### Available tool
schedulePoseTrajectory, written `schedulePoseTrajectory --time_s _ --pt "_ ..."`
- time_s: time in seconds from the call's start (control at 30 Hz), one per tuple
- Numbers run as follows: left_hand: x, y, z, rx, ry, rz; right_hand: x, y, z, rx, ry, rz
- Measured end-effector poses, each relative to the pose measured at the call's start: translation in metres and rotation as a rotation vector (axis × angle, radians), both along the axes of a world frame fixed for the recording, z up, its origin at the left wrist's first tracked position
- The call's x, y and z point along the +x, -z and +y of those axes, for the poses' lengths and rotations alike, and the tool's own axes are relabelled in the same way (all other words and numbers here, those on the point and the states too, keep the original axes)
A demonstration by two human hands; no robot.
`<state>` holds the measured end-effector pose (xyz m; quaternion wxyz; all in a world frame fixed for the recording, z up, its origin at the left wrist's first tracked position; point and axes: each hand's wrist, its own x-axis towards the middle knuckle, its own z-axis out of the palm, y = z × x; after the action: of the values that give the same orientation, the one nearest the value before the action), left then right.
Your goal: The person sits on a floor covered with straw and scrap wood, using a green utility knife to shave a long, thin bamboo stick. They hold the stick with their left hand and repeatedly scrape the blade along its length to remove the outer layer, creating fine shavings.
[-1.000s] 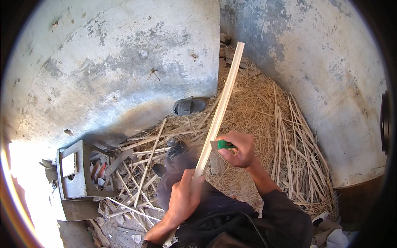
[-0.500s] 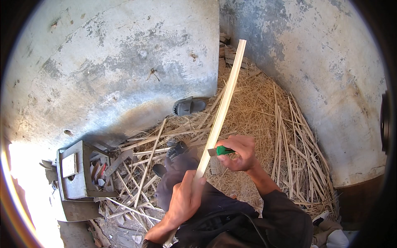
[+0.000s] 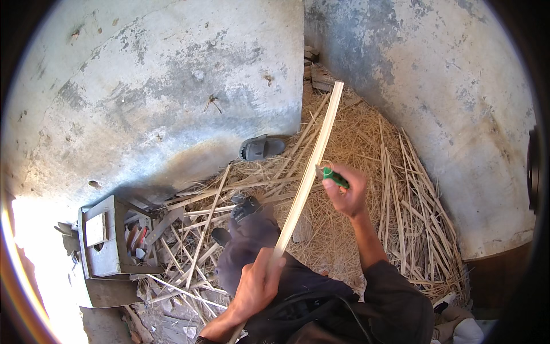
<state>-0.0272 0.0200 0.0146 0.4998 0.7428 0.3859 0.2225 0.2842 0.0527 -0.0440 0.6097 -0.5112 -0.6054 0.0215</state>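
Observation:
My left hand (image 3: 259, 285) is closed round the lower part of a long, pale wooden strip (image 3: 309, 173), which slants up and away to the right. Grooves or split lines run along the strip's face. In my right hand (image 3: 350, 195) is a green-handled utility knife (image 3: 336, 177), gripped between thumb and fingers. Its blade meets the strip's right edge about midway along, and a thin curl of shaving appears beside the blade. The strip's near end passes beneath my left forearm.
Straw-like shavings (image 3: 355, 137) cover the floor, with bundled strips (image 3: 424, 229) along the right wall. A grey sandal (image 3: 262, 148) lies by the left wall (image 3: 154, 86). At left stands a wooden box (image 3: 106, 235) with odds and ends, beside scattered sticks (image 3: 200, 252).
My right hand and the knife have moved up and away along the strip. The strip's far end has dropped nearer and slightly right. My left hand has shifted slightly down.

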Motion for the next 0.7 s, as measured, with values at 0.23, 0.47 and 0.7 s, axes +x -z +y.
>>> schedulePoseTrajectory --time_s 0.23,0.47,0.7 --pt "-0.011 0.011 -0.009 -0.028 -0.018 0.07 0.026 -0.003 0.018 -0.061 0.054 -0.024" --pt "-0.025 0.015 -0.022 -0.1 0.012 0.114 0.07 0.0 0.046 -0.08 0.219 0.119" --pt "-0.03 0.011 -0.025 -0.092 0.009 0.092 0.096 0.011 0.047 -0.171 0.209 0.476"
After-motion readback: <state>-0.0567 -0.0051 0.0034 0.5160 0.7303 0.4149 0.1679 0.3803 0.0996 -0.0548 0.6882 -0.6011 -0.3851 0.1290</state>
